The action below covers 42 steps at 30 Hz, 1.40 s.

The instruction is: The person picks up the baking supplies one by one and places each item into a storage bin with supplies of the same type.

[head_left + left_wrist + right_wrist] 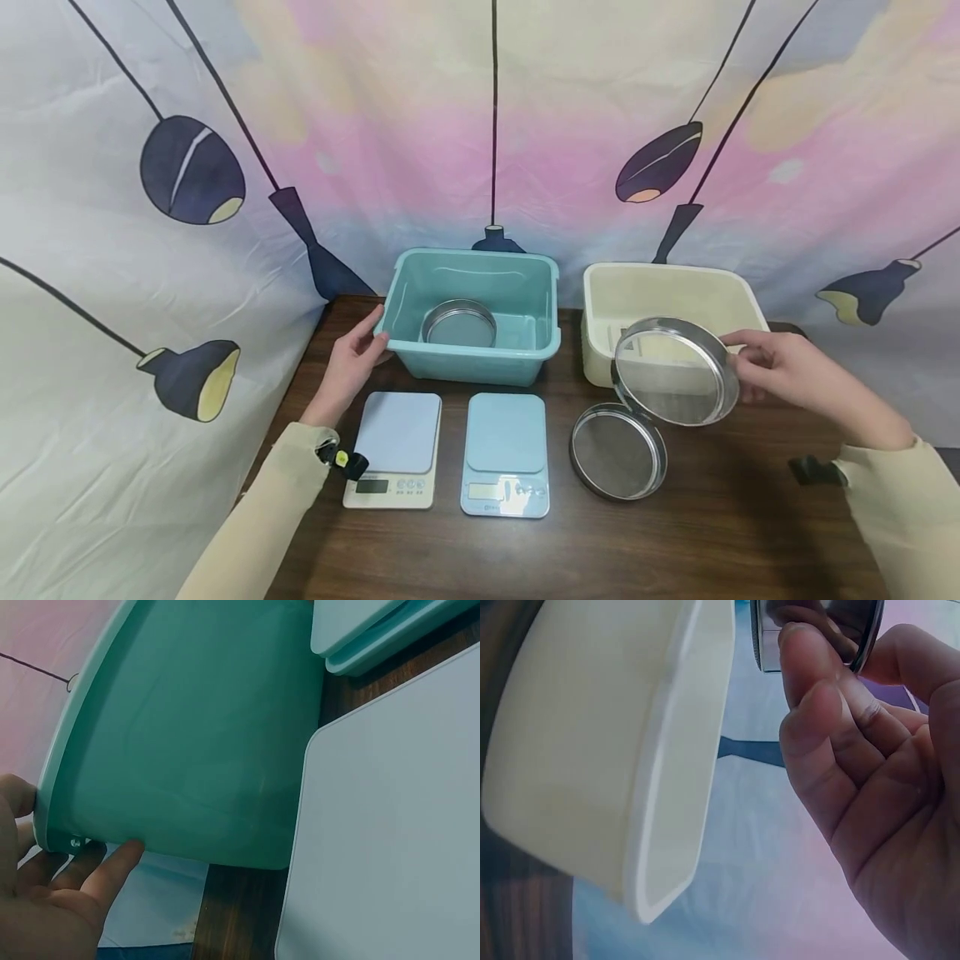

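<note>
My left hand [354, 362] holds the left front corner of a teal plastic basin [472, 367], its fingers and thumb about the rim. One round metal sieve [459, 325] lies inside that basin. With my right hand [787, 367] I pinch the rim of another sieve [671, 371], tilted and raised in front of a cream basin [596, 362]. A third sieve [617, 454] lies on the table, just below the raised one. In the right wrist view, the held sieve's shiny metal side [825, 630] shows between thumb and fingers.
Two kitchen scales stand side by side before the teal basin: a white one [397, 433] and a light blue one [507, 433]. All rest on a dark wooden table [600, 550]. A patterned cloth [420, 125] hangs behind and at the sides.
</note>
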{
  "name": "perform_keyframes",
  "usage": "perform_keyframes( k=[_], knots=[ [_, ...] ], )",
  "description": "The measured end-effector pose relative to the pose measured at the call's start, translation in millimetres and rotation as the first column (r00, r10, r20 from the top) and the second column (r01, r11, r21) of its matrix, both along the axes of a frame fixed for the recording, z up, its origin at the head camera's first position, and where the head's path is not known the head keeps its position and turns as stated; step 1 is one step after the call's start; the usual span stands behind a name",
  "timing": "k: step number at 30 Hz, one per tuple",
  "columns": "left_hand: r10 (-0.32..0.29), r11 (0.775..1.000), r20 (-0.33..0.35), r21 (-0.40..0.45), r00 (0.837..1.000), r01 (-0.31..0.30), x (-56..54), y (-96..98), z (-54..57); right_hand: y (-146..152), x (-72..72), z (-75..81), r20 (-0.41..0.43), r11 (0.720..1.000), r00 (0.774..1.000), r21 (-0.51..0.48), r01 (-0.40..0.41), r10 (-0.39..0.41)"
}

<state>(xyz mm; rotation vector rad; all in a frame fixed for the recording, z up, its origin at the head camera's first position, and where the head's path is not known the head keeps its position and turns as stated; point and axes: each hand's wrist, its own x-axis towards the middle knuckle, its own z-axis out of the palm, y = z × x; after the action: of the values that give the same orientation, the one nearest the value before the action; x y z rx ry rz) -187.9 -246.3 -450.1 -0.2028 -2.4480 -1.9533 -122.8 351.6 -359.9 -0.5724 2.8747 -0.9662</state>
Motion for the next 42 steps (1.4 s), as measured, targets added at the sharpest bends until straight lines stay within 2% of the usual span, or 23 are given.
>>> perform_keyframes(
  k=[9, 21, 26, 35, 42],
  knots=[
    [0.0, 1.0, -0.012, -0.029, 1.0, 0.0, 0.5, 1.0, 1.7, -19.8, -23.1, 16.5, 0.007, 1.0, 1.0, 0.026, -0.006, 0.006],
    [-0.003, 1.0, -0.014, 0.006, 1.0, 0.003, 0.8, 2.4, 0.8, -52.4, -51.4, 39.0, 0.052, 0.994, 0.993, -0.041, -0.1, 0.103],
    [-0.001, 1.0, -0.013, 0.01, 1.0, 0.001, 1.1, 2.1, 0.7, -64.6, -61.6, 46.8, 0.066, 0.995, 0.993, -0.017, -0.1, 0.101],
    [0.001, 1.0, -0.012, 0.02, 1.0, 0.0, 0.5, -0.3, -1.8, -85.2, -81.6, 57.0, 0.153, 0.995, 0.983, -0.025, -0.096, 0.098],
    [-0.003, 1.0, -0.007, 0.006, 1.0, 0.003, 0.3, 0.2, -1.2, -100.8, -97.0, 63.0, 0.131, 0.994, 0.985, -0.017, -0.11, 0.112]
  ],
)
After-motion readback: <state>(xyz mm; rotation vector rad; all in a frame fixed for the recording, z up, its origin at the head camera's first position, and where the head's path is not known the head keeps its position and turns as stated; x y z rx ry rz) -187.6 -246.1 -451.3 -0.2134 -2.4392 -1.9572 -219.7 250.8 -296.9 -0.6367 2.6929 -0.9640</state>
